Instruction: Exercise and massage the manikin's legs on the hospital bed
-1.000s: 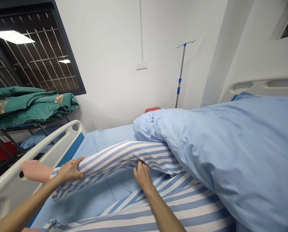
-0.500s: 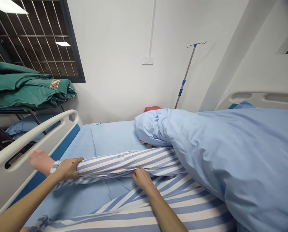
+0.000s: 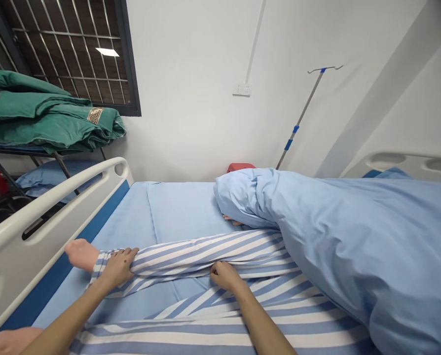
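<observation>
Leg lowered, well inside far bed edge.

No readable text or labels

Bright, even white light fills the room around the bed, with one pale reflection in the dark window beyond its foot end. Soft shadows lie on the wall behind the bed and under the striped trousers, which look fairly crisp. Wide-angle stretch tilts the pole behind the bed, and darkness rims the corner above its head end.
</observation>
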A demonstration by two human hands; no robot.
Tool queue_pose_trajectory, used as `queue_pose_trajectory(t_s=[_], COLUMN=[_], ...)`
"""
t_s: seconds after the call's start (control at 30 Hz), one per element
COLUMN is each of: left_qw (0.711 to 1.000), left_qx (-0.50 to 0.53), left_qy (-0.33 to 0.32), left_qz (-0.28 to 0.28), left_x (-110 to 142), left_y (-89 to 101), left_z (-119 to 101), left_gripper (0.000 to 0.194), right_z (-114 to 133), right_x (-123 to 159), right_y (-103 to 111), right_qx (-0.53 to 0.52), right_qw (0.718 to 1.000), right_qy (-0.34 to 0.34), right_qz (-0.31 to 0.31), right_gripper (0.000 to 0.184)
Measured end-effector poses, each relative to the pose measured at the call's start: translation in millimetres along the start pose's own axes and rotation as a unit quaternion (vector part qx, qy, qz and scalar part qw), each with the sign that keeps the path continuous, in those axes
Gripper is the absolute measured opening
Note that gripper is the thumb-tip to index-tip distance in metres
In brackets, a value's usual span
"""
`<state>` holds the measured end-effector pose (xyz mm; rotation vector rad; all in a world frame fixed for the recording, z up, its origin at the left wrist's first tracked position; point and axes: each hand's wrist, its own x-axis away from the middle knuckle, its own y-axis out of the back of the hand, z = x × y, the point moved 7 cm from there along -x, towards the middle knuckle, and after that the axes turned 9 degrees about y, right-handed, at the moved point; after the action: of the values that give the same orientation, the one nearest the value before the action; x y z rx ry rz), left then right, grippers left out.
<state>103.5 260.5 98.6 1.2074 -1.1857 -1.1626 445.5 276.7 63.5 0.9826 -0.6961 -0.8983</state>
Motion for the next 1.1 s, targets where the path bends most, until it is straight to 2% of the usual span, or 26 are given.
queue_pose_trajectory(t_s=[0.1, 0.17, 0.27, 0.33, 0.4, 0.5, 0.57, 0.67, 0.73, 0.8, 0.87, 0.97, 1.1], left_qw=[0.995, 0.987, 0.970, 0.965, 0.970, 0.986, 0.991, 0.994, 0.994, 0.995, 0.995, 0.997, 0.998], left_qx=[0.059, 0.129, 0.229, 0.249, 0.222, 0.140, 0.104, 0.081, 0.069, 0.058, 0.047, 0.034, 0.011], left_qy=[-0.012, -0.034, -0.074, -0.076, -0.062, -0.030, -0.019, -0.028, -0.038, -0.042, -0.042, -0.040, -0.035], left_qz=[-0.076, -0.092, -0.019, 0.037, 0.072, 0.083, 0.077, 0.072, 0.073, 0.073, 0.073, 0.064, 0.044], left_x=[26.3, 54.0, 104.3, 136.2, 159.5, 173.6, 173.3, 169.3, 167.3, 166.0, 165.4, 165.3, 167.0], left_y=[10.5, 13.8, 3.4, -8.3, -20.3, -32.9, -36.4, -38.4, -39.1, -39.2, -38.9, -36.9, -32.3], left_z=[-12.3, -19.8, -26.4, -25.9, -23.4, -20.9, -21.0, -21.3, -19.7, -17.4, -16.3, -17.7, -20.2], left_gripper=[0.062, 0.054, 0.048, 0.056, 0.070, 0.084, 0.087, 0.084, 0.080, 0.076, 0.072, 0.070, 0.069], right_z=[-3.7, -5.9, -6.7, -3.6, 3.2, 21.2, 38.6, 66.7, 81.7, 93.2, 101.3, 106.4, 107.0], right_x=[-2.1, -3.1, -3.5, -1.9, 2.8, 19.7, 40.2, 85.1, 118.9, 152.0, 181.5, 213.0, 231.5], right_y=[-6.7, -10.6, -12.0, -9.9, -5.3, 7.6, 21.0, 36.4, 33.7, 19.5, -4.6, -54.8, -123.3], right_qx=[-0.031, -0.053, -0.079, -0.083, -0.078, -0.063, -0.066, -0.131, -0.195, -0.246, -0.278, -0.320, -0.419], right_qw=[0.999, 0.998, 0.997, 0.996, 0.996, 0.996, 0.990, 0.963, 0.944, 0.931, 0.923, 0.917, 0.890], right_qy=[0.016, 0.023, 0.026, 0.028, 0.028, 0.029, 0.043, 0.071, 0.068, 0.047, 0.018, -0.024, -0.078], right_qz=[0.007, 0.007, -0.006, -0.014, -0.023, -0.058, -0.117, -0.223, -0.257, -0.267, -0.265, -0.236, -0.163], right_gripper=[0.025, 0.024, 0.023, 0.022, 0.021, 0.022, 0.024, 0.024, 0.022, 0.020, 0.020, 0.019, 0.014])
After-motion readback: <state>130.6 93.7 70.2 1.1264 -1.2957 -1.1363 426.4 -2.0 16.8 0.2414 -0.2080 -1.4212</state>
